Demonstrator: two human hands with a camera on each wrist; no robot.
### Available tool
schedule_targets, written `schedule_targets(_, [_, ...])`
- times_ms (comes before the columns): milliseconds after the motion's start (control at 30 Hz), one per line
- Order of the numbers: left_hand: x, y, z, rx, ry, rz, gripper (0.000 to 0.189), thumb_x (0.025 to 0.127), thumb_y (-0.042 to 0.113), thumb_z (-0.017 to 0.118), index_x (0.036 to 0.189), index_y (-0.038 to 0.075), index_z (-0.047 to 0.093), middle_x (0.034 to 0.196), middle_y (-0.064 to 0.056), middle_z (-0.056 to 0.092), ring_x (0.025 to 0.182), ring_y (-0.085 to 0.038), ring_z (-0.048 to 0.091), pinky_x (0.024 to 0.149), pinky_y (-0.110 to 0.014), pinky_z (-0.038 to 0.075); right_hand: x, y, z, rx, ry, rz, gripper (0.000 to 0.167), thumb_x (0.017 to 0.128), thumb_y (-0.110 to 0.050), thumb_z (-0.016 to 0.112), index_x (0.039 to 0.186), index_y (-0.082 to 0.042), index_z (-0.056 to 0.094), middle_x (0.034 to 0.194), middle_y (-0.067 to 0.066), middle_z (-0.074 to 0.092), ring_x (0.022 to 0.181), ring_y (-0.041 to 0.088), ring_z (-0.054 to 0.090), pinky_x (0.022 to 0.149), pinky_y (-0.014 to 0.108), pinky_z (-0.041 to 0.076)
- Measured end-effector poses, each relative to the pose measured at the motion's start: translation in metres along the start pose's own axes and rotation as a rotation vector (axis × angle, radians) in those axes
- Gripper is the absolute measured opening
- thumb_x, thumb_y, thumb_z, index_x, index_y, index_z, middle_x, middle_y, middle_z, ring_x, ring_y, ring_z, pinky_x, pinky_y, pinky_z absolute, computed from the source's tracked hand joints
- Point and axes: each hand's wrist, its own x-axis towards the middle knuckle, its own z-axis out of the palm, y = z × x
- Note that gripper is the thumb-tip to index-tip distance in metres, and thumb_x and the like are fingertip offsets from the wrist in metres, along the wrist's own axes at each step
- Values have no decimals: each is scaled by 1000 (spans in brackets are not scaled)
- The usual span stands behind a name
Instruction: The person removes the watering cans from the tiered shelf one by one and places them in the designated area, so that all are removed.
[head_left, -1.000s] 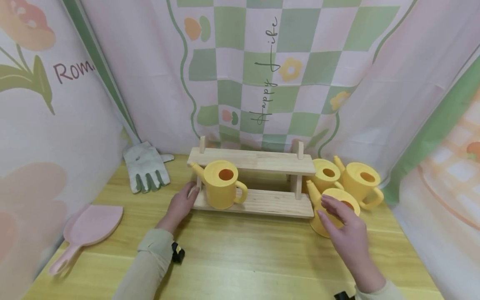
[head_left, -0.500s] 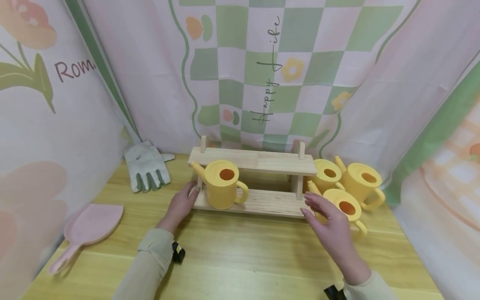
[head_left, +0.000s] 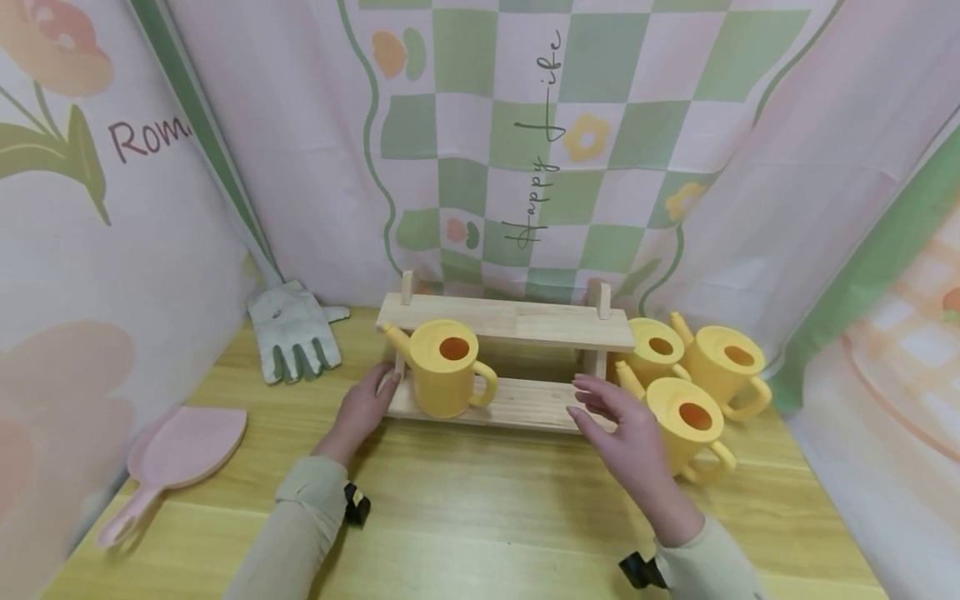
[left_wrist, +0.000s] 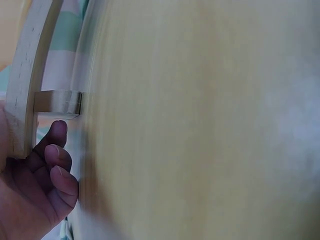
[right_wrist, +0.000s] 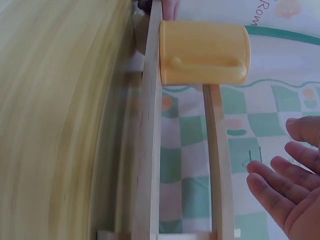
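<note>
A two-tier wooden shelf stands on the table, a yellow watering can upright on the left of its lower board. At the shelf's left end, my left hand grips the lower board. In the left wrist view the left fingers curl beneath that board; the thumb is out of sight there. My right hand hovers by the lower board's right end, fingers spread and holding nothing. The right wrist view has the right hand apart from the shelf's boards, with the watering can farther along.
Three more yellow watering cans stand right of the shelf: a front one, a back one partly behind the shelf, and a far right one. A pale work glove and a pink dustpan lie on the left.
My right hand has moved left, from in front of the front right watering can to the shelf's right end. The left hand and the can on the shelf stay put.
</note>
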Motion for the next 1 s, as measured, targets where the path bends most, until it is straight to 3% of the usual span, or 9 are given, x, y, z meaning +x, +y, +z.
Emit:
schedule_targets(167, [1,0,1,-2,-1,-1,61,102,54,37,149,16,38,151,-15,40,135,-40,39,111,-56,30,5,-5,13,54,-48,34,33,81,4,76,112,1,69,109,17,70,92,29,70,81,22,55])
schedule_targets(400, [1,0,1,-8,-3,-3,62,101,55,37,149,16,38,151,-14,41,135,-39,39,111,-56,30,9,-7,32,135,-124,119,31,85,-1,74,115,-1,68,114,17,68,97,32,69,83,40,57])
schedule_targets(667, [0,-1,0,-16,1,10,60,102,54,37,148,15,39,150,-15,42,135,-39,39,110,-56,31,15,-12,55,182,-163,212,31,85,-4,74,116,-2,68,116,19,67,97,33,69,84,39,57])
schedule_targets(1000, [2,-2,1,-10,6,11,58,102,51,39,147,15,40,150,-15,42,135,-39,40,111,-55,31,24,-13,82,212,-205,242,41,87,-2,73,125,3,61,126,20,62,101,40,66,84,39,57])
